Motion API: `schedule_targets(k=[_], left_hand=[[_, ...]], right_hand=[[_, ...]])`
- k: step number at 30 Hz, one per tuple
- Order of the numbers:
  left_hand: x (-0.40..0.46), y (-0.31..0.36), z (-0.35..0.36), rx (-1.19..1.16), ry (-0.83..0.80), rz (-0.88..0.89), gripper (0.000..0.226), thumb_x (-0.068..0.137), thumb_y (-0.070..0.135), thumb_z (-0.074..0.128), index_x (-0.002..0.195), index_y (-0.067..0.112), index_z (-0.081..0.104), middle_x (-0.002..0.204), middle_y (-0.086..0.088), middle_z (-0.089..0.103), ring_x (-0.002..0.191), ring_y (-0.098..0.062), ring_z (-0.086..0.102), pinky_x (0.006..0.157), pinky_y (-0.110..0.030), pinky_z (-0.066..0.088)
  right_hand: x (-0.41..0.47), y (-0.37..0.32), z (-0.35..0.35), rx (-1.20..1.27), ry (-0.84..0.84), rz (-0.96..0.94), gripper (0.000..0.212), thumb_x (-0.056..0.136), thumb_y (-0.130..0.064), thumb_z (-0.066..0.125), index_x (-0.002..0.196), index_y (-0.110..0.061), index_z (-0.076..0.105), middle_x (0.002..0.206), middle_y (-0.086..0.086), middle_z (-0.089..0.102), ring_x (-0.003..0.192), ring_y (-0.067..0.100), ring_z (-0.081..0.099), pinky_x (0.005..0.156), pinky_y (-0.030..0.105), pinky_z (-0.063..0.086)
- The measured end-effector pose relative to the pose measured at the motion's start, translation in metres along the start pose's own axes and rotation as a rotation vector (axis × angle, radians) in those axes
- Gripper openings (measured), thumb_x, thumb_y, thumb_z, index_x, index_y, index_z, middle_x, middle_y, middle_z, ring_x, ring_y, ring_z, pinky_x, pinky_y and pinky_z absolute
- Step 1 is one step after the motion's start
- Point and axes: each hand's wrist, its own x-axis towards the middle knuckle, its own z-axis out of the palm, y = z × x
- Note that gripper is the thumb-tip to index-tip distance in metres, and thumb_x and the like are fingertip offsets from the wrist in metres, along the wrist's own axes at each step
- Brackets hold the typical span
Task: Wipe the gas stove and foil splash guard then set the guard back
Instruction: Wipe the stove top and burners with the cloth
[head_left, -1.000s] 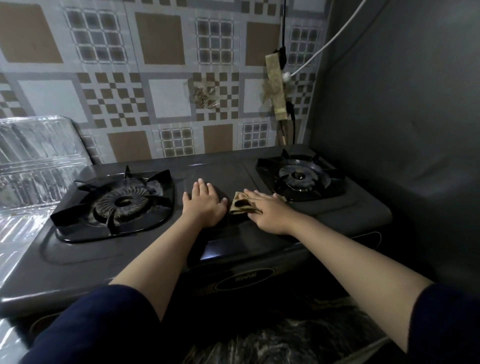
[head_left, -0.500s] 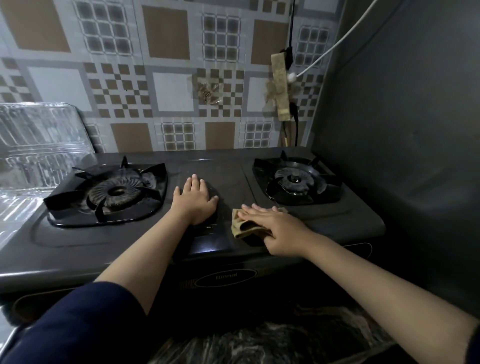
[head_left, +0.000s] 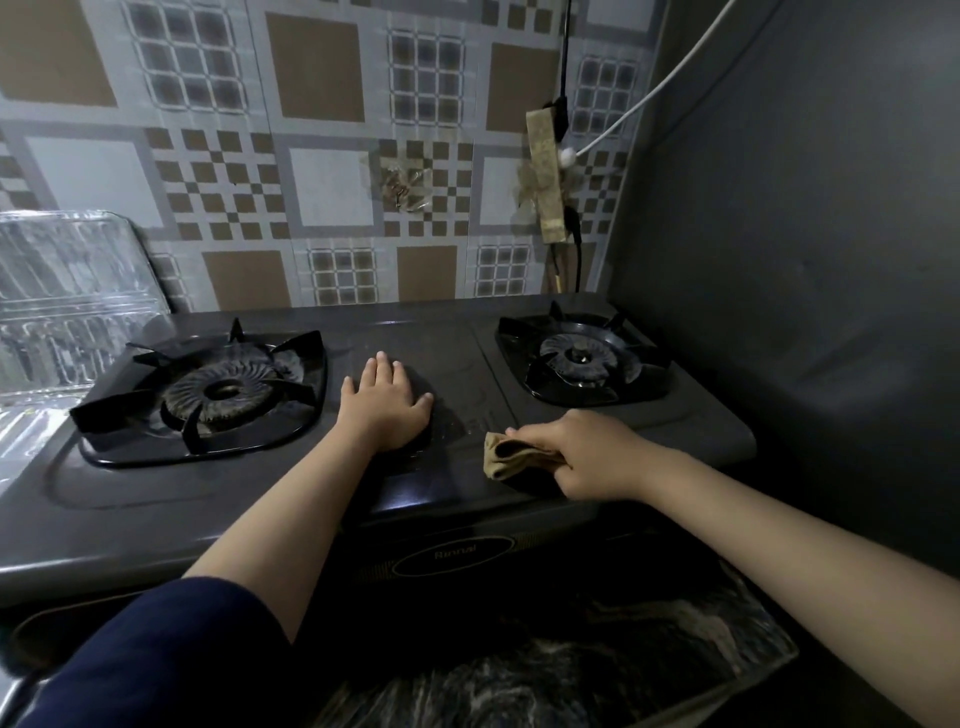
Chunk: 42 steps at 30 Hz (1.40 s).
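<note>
Two hands on the dark grey two-burner gas stove (head_left: 467, 374): left hand (head_left: 384, 408) flat, fingers straight, bracing mid-top; right hand (head_left: 587, 457) fingers curled round a folded tan wiping cloth (head_left: 511, 457) at the front edge, about 5 o'clock from the left hand. Crinkled silver foil splash guard (head_left: 67, 301) leans at 9 o'clock, unwiped. Risk: cloth snagging the right black burner grate (head_left: 582, 358) at 1 o'clock, or slipping off the front lip; open room only between burners.

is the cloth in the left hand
No, the right hand grips the cloth; the left hand lies flat on the stove.
</note>
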Motion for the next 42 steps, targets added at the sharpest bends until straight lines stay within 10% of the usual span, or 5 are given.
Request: schedule_targets(k=[4,8,19,24,42], left_hand=[[-0.001,-0.001,0.001,-0.006,-0.003,0.015,0.074,0.098,0.052,0.025,0.152,0.005,0.005,0.16,-0.015,-0.007,0.148,-0.026,-0.005,0.117,-0.05,0.004],[0.0,-0.001,0.001,-0.015,0.003,0.025,0.074,0.098,0.05,0.025,0.152,0.004,0.006,0.16,-0.016,-0.007,0.148,-0.027,-0.006,0.117,-0.051,0.003],[0.005,-0.001,0.006,-0.019,0.021,0.034,0.075,0.097,0.05,0.025,0.151,0.002,0.006,0.159,-0.018,-0.006,0.148,-0.031,-0.005,0.116,-0.054,0.006],[0.007,-0.001,0.006,-0.011,0.029,0.039,0.075,0.096,0.05,0.025,0.151,0.002,0.007,0.159,-0.019,-0.005,0.148,-0.031,-0.004,0.116,-0.054,0.007],[0.002,0.003,0.003,-0.025,0.013,0.043,0.077,0.094,0.05,0.025,0.151,0.0,0.007,0.159,-0.021,-0.004,0.147,-0.033,-0.004,0.115,-0.057,0.006]], right_hand=[[0.005,0.004,-0.015,0.233,0.027,0.052,0.019,0.078,-0.004,0.05,0.088,-0.014,0.063,0.078,0.008,0.068,0.078,0.023,0.064,0.074,0.041,0.051],[-0.011,0.03,-0.028,0.445,0.271,0.268,0.012,0.092,-0.011,0.053,0.095,-0.02,0.061,0.084,-0.008,0.066,0.082,0.003,0.061,0.076,0.012,0.048],[-0.024,0.115,0.002,0.156,0.429,0.99,0.04,0.087,-0.017,0.048,0.126,-0.016,0.053,0.126,0.016,0.058,0.118,0.035,0.053,0.093,0.041,0.044],[-0.019,0.125,0.016,0.181,0.262,1.001,0.055,0.099,-0.033,0.03,0.15,-0.017,0.018,0.16,-0.001,0.011,0.148,0.02,0.008,0.118,0.047,0.003],[-0.018,0.068,0.035,0.169,0.341,0.888,0.051,0.098,-0.029,0.035,0.147,-0.021,0.027,0.158,-0.003,0.019,0.147,0.019,0.014,0.118,0.047,0.006]])
